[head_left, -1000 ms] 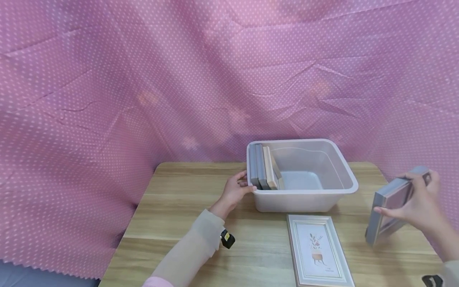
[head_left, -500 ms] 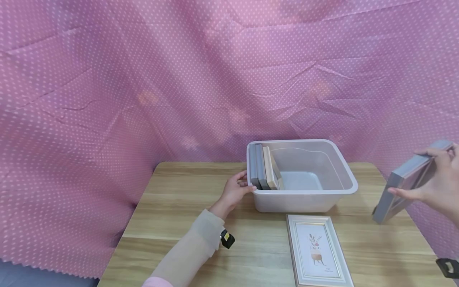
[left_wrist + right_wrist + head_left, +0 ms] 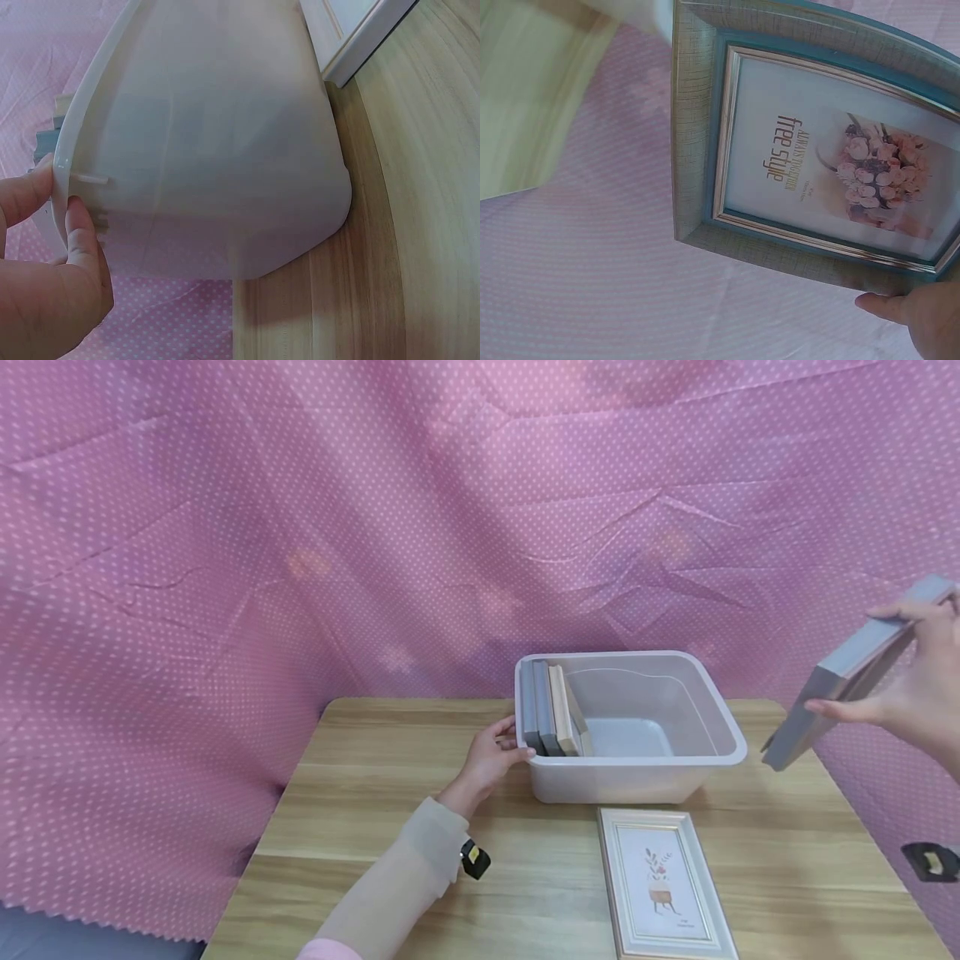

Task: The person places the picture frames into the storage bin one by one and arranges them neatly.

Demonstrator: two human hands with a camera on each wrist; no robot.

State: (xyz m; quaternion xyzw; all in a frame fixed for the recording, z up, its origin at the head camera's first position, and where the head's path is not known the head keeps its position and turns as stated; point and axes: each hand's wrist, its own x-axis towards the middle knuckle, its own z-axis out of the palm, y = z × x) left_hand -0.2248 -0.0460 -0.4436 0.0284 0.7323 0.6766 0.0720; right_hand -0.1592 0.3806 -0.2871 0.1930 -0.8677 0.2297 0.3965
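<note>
My left hand (image 3: 487, 767) pinches the near left corner of a whitish plastic bin (image 3: 615, 783); the left wrist view shows thumb and fingers on either side of the rim. Inside the bin, several picture frames (image 3: 553, 710) stand on edge against the left wall, grey ones outermost and cream ones beside them. Off to the right, my right hand (image 3: 918, 681) grips a grey-blue picture frame (image 3: 843, 681) by its edges, tilted and raised above the table's right side. Its front, with a printed rose bouquet and lettering, faces the right wrist camera.
A white picture frame (image 3: 666, 885) with a potted-plant print lies face up in front of the bin. The wooden table (image 3: 360, 785) has its right edge under the raised frame. Pink dotted cloth (image 3: 420, 527) hangs behind and around the table.
My right hand has lifted the grey-blue picture frame upward, first shifting right, and turned its face further from the head camera. The left hand and the bin have stayed put.
</note>
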